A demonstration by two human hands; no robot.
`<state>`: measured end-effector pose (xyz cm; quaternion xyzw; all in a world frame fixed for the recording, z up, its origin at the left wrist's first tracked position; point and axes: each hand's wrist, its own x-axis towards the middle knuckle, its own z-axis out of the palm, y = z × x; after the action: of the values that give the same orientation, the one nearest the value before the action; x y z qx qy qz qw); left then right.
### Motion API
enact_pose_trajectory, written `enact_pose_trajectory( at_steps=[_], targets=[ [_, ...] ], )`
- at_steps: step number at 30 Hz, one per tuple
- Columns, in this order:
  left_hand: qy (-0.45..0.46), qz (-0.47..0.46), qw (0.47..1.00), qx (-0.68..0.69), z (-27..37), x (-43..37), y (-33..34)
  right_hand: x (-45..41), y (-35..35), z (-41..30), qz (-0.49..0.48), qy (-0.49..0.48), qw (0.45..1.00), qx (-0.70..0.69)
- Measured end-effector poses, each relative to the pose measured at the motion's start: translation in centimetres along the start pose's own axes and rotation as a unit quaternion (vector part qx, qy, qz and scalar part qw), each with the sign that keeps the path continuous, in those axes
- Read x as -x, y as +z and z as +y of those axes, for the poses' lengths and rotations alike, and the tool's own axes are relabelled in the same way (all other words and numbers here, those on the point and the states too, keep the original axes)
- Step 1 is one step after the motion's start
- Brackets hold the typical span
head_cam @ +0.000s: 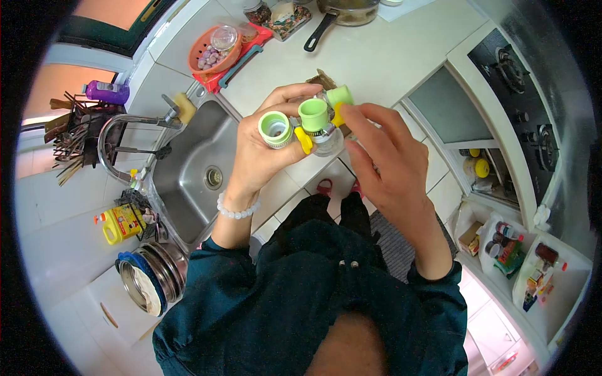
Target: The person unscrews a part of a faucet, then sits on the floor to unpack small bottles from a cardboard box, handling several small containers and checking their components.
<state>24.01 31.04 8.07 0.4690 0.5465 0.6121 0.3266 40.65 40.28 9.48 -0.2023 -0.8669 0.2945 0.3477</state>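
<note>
My left hand (263, 145), with a beaded bracelet at the wrist, holds several small fittings that have light-green collars and clear bodies. One green collar (275, 129) faces up near the palm, and a second green collar (312, 114) sits in the middle above a metal hose clamp with a yellow thumb key (304, 140). A third green collar (340, 95) tilts away at the right. My right hand (385, 145) reaches in from the right, its fingertips on another yellow thumb key (337, 115). A piece of brown cardboard (322, 79) lies partly hidden behind the fittings.
A steel sink (197, 150) with a curved faucet (106, 136) lies at the left. On the white counter (390, 56) are an orange basket (192, 56) and a pan with a black handle (322, 30). A gas hob (510, 94) and open drawers (522, 277) are at the right.
</note>
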Motion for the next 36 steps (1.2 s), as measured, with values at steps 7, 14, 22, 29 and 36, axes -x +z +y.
enact_pose_trajectory(
  at_steps=[7, 14, 22, 29, 36],
  targets=[
    [0.025, -0.007, 0.998, -0.060, 0.6, 1.5, -0.8, -0.3, 1.2, 0.2, -0.007, -0.029, 0.998, -0.060],
    [0.007, 0.043, 0.998, -0.047, 0.5, 2.1, -0.3, 0.1, 1.9, -0.3, 0.055, -0.038, 0.996, 0.060],
    [0.032, 0.084, 0.994, -0.054, 0.3, 1.7, 1.2, 1.4, 3.0, -2.2, 0.065, -0.153, 0.980, 0.111],
    [-0.037, 0.085, 0.996, 0.016, -1.5, 1.6, 0.8, 0.8, 4.0, -1.0, 0.080, -0.157, 0.974, 0.145],
    [-0.099, 0.053, 0.991, 0.077, -2.1, 1.3, 0.5, 0.5, 4.3, 0.5, 0.056, -0.172, 0.974, 0.136]
  ],
)
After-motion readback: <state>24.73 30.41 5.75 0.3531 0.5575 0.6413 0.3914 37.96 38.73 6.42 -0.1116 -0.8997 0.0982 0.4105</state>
